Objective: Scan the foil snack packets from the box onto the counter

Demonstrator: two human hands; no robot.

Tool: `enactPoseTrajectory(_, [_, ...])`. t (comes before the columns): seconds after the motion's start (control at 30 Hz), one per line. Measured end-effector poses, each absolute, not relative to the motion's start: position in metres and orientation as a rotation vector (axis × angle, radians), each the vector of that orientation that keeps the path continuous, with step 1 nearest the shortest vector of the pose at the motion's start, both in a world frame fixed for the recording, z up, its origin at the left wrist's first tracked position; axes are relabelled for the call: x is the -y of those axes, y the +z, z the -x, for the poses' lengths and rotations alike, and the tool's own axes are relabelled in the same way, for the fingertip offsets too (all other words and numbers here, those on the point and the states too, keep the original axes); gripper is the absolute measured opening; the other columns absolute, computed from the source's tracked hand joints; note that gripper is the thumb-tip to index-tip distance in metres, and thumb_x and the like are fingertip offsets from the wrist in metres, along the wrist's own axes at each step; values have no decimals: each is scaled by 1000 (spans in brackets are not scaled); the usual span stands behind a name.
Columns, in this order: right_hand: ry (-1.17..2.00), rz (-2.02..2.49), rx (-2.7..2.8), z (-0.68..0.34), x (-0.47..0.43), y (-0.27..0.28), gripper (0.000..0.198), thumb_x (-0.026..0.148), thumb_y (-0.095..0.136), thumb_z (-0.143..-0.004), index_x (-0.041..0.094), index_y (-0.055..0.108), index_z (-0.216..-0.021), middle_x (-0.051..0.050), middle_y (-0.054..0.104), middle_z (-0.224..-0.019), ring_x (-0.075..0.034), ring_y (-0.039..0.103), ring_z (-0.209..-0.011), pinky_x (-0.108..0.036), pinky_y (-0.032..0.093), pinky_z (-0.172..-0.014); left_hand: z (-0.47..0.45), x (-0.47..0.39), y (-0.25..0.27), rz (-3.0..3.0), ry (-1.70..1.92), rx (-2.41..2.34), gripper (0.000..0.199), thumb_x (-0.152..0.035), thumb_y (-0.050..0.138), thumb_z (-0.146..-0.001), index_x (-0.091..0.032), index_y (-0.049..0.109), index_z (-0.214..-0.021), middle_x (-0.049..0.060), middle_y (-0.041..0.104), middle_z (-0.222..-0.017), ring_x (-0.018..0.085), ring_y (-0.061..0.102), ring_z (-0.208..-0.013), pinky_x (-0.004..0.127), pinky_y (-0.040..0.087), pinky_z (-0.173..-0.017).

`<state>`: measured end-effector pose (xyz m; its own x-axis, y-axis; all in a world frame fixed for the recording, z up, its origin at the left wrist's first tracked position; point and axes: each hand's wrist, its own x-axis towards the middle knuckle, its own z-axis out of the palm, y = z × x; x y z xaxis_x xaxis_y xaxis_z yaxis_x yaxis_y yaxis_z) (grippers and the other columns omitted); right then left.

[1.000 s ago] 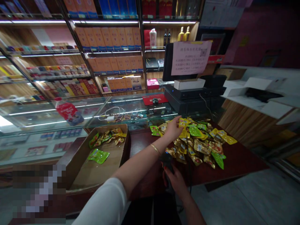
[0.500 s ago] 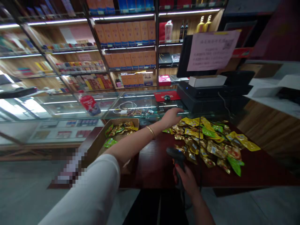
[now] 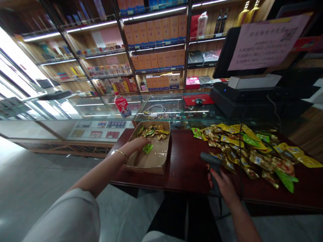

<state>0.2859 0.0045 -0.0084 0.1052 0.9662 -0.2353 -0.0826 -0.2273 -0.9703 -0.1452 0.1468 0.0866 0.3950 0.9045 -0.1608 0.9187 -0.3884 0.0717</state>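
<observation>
My left hand (image 3: pixel 138 145) reaches over the left wall of a cardboard box (image 3: pixel 157 168). Its fingers, partly blurred, stretch out beside a small green snack packet (image 3: pixel 148 148) lying in the box; whether they touch it I cannot tell. More gold and green packets (image 3: pixel 153 130) are bunched at the box's far end. My right hand (image 3: pixel 223 185) is wrapped round the grip of a dark barcode scanner (image 3: pixel 211 158), with its head pointing left. To the right of the scanner spreads a heap of gold, yellow and green snack packets (image 3: pixel 242 144).
Behind the dark red table (image 3: pixel 185 158) runs a glass counter (image 3: pixel 174 97) with a red drink bottle (image 3: pixel 122 106), a white cable (image 3: pixel 154 109) and a mouse (image 3: pixel 199 101). A monitor (image 3: pixel 224 53) stands at right. The scanner's cord (image 3: pixel 240 161) crosses the heap.
My left hand has moved left from the heap to the box. The right hand still holds the scanner. The view has turned left, and a green packet shows at the heap's left edge.
</observation>
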Motion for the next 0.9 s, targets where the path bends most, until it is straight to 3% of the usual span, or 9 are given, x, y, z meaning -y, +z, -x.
enactPoseTrajectory(0.13, [1291, 1390, 948, -286, -4, -10, 59, 69, 75, -72, 19, 69, -101, 3, 65, -63, -13, 55, -45, -23, 42, -42, 146, -145, 91, -2437, -78, -1761, 29, 5, 69, -65, -10, 72, -90, 13, 74, -97, 25, 65, -101, 36, 48, -99])
enactPoseTrajectory(0.23, [1288, 1401, 948, -286, -4, -12, 57, 70, 75, -70, 18, 70, -93, 3, 62, -55, -13, 53, -41, -23, 39, -39, 136, -137, 106, -2380, 77, -1849, 21, -9, 73, -71, -13, 71, -92, 15, 72, -104, 29, 67, -100, 38, 51, -95])
enactPoseTrajectory(0.37, [1278, 1384, 938, -285, -6, -13, 58, 69, 76, -68, 18, 71, -94, 3, 62, -54, -13, 55, -41, -24, 40, -40, 78, -97, 105, -1825, 804, -1576, 40, -36, 69, -85, -16, 64, -118, 8, 72, -99, 22, 68, -84, 34, 58, -78])
enactPoseTrajectory(0.47, [1260, 1369, 930, -284, -6, -14, 61, 70, 77, -68, 18, 69, -99, 3, 65, -61, -13, 56, -43, -24, 43, -42, 13, -58, 84, -1499, 1052, -1261, 65, -36, 71, -84, -19, 51, -142, 7, 73, -103, 18, 68, -74, 33, 59, -70])
enactPoseTrajectory(0.57, [1217, 1371, 932, -283, -1, -16, 61, 73, 74, -70, 20, 67, -101, 3, 65, -64, -13, 56, -45, -24, 44, -44, -39, -35, 61, -1602, 1171, -1297, 71, -27, 70, -86, -26, 44, -152, 8, 74, -115, 20, 71, -90, 39, 58, -89])
enactPoseTrajectory(0.7, [1174, 1421, 982, -281, 20, -15, 54, 74, 70, -73, 22, 64, -86, 3, 63, -58, -13, 55, -44, -25, 43, -44, -72, -32, 33, -1825, 1249, -1236, 50, -20, 60, -92, -29, 60, -141, 9, 67, -133, 24, 64, -120, 43, 48, -109])
enactPoseTrajectory(0.9, [1106, 1481, 1092, -278, 65, -5, 44, 66, 66, -84, 23, 63, -76, 4, 60, -52, -15, 57, -50, -27, 46, -56, -78, -36, -22, -1649, 1093, -1191, 93, -11, 72, -73, -29, 38, -158, 12, 48, -153, 30, 46, -142, 45, 34, -121])
